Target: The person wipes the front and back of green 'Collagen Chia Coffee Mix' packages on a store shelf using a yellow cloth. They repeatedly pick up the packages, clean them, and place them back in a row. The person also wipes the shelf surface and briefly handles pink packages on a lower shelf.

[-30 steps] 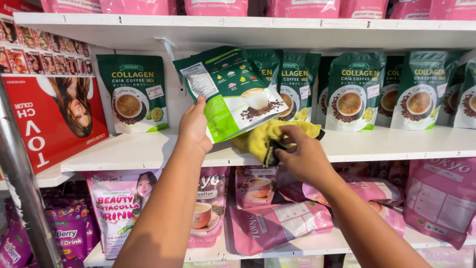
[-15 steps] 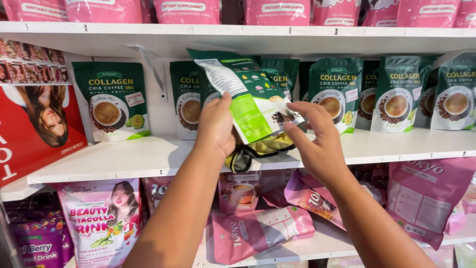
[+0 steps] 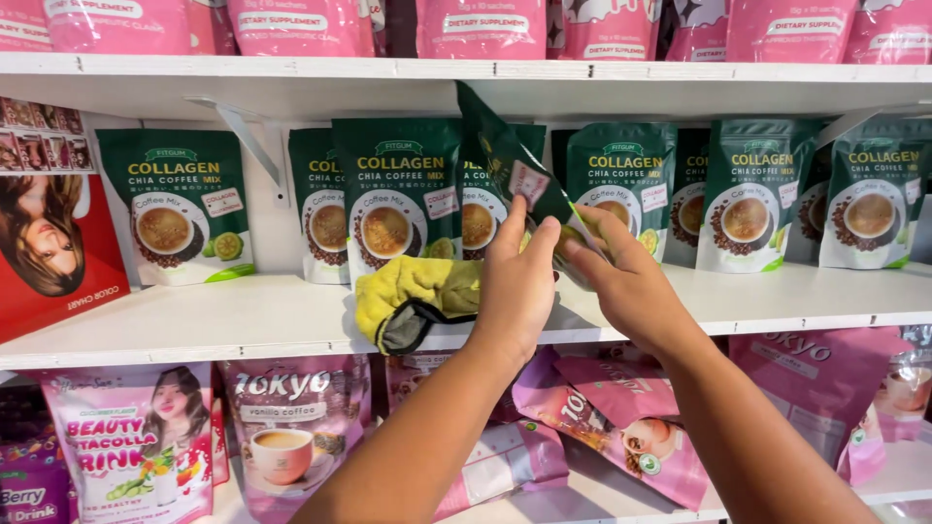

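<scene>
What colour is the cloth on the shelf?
Yellow with a dark edge; the cloth shows in the head view.

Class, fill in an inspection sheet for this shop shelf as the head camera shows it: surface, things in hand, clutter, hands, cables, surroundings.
Surface: white middle shelf, front part bare at left.
Things in hand: green pouch, tilted, pinched at its lower edge by both hands.
Clutter: yellow cloth lying crumpled on the shelf edge beside the left hand.
Hands: left hand and right hand, each with a grip on the pouch.
Cables: nothing seen.
Surroundings: row of upright green pouches; pink pouches above and below; red poster at left.
</scene>
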